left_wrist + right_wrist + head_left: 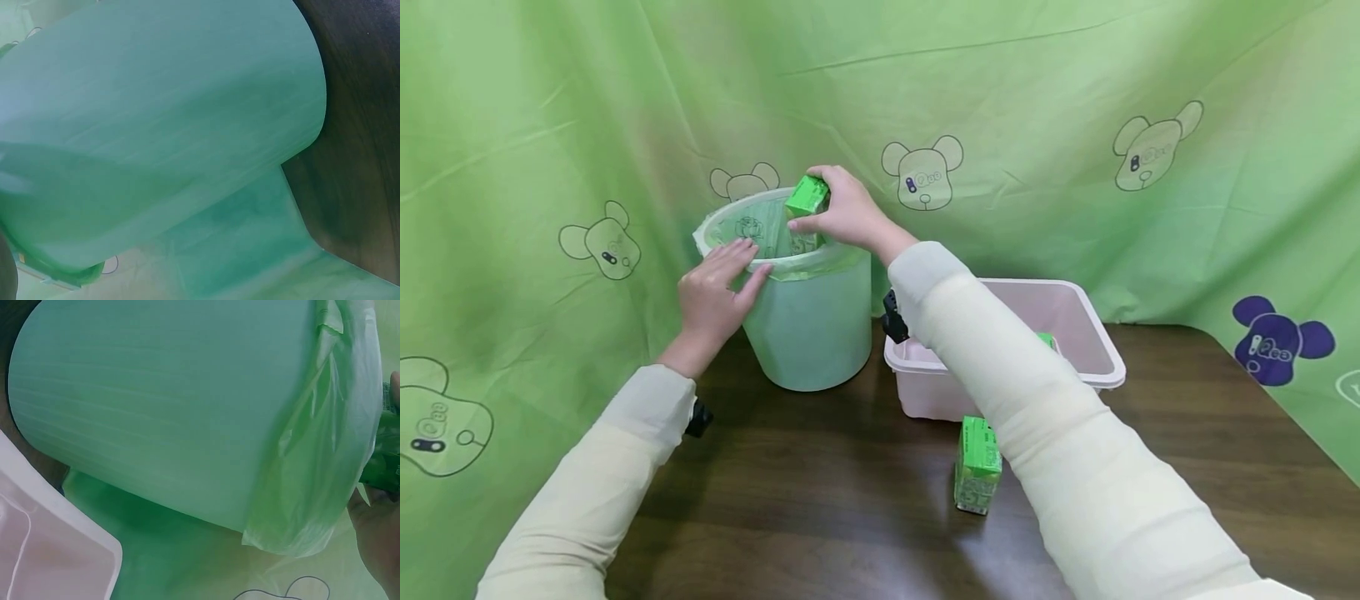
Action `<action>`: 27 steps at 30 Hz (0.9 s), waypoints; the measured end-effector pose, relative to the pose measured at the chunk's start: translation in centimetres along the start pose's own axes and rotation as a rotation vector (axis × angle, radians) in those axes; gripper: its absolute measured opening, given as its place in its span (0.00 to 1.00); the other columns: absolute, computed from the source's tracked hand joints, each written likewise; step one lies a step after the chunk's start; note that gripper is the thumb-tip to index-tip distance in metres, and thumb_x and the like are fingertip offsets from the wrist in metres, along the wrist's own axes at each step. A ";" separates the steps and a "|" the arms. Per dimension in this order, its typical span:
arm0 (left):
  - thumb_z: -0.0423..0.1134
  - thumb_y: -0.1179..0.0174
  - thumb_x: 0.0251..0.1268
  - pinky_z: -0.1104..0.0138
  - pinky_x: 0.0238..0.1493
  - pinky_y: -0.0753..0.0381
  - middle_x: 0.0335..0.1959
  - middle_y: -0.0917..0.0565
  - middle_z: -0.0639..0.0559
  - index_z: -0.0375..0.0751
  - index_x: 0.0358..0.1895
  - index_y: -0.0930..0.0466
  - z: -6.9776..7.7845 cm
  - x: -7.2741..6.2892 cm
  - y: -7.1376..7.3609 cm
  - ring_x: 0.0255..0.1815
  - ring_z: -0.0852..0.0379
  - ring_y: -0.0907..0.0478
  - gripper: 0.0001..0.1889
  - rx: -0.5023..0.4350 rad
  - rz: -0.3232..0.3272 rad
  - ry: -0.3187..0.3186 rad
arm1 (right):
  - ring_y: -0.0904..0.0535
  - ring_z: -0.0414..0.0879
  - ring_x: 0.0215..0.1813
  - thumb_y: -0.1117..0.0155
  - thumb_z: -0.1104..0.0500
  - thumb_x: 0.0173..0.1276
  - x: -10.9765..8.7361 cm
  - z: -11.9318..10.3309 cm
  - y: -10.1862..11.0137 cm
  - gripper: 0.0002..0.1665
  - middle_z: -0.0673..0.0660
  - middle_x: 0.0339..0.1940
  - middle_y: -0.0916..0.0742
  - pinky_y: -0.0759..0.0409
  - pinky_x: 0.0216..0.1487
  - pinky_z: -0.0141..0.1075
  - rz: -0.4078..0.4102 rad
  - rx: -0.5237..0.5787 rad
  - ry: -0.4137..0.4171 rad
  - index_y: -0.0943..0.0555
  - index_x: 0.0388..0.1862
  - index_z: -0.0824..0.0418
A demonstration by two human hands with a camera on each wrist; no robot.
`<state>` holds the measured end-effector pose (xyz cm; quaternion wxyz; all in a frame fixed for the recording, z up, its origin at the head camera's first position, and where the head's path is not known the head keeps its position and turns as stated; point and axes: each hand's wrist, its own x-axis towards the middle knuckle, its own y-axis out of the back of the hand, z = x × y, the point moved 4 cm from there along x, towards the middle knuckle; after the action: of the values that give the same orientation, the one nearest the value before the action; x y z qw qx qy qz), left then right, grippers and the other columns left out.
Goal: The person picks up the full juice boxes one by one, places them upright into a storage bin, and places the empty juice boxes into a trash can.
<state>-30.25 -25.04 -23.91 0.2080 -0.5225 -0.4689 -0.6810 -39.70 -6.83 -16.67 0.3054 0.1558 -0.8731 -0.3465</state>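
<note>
My right hand grips a small green drink carton between thumb and fingers, just inside the mouth of a pale green trash bin. Part of that carton shows past the rim in the right wrist view. A thin green bag lines the bin and folds over its edge. My left hand rests on the near left rim with its fingers fairly straight and the thumb at the rim. The left wrist view is mostly filled by the bin's wall.
Another green carton stands on the dark wooden table. Behind it sits a pink plastic tub, partly covered by my right sleeve, with a green carton peeking out inside. A green curtain with bear-head prints surrounds the table.
</note>
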 end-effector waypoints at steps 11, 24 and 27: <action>0.44 0.35 0.62 0.58 0.62 0.27 0.50 0.17 0.39 0.33 0.49 0.16 -0.1 -0.3 -0.1 0.52 0.43 0.19 0.18 -0.006 0.021 -0.002 | 0.28 0.45 0.57 0.23 0.48 0.56 -0.2 0.5 -0.3 0.52 0.55 0.64 0.26 0.29 0.58 0.31 -0.050 -0.019 -0.043 0.39 0.74 0.61; 0.43 0.34 0.62 0.58 0.62 0.27 0.50 0.17 0.40 0.33 0.49 0.16 -0.2 -0.3 0.2 0.52 0.43 0.19 0.18 -0.015 0.024 0.006 | 0.32 0.49 0.59 0.24 0.46 0.55 -0.1 0.9 -0.8 0.52 0.57 0.64 0.25 0.30 0.60 0.38 -0.071 -0.107 -0.057 0.37 0.73 0.61; 0.44 0.34 0.62 0.58 0.62 0.27 0.50 0.17 0.40 0.34 0.49 0.16 -0.3 -0.4 0.2 0.52 0.43 0.19 0.18 -0.017 0.027 0.010 | 0.32 0.49 0.60 0.24 0.46 0.55 -0.1 0.9 -1.0 0.52 0.57 0.65 0.25 0.33 0.62 0.38 -0.074 -0.120 -0.048 0.37 0.73 0.61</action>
<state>-30.08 -25.45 -24.16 0.2153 -0.5273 -0.4550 -0.6846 -40.19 -7.04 -17.90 0.2803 0.1610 -0.8514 -0.4131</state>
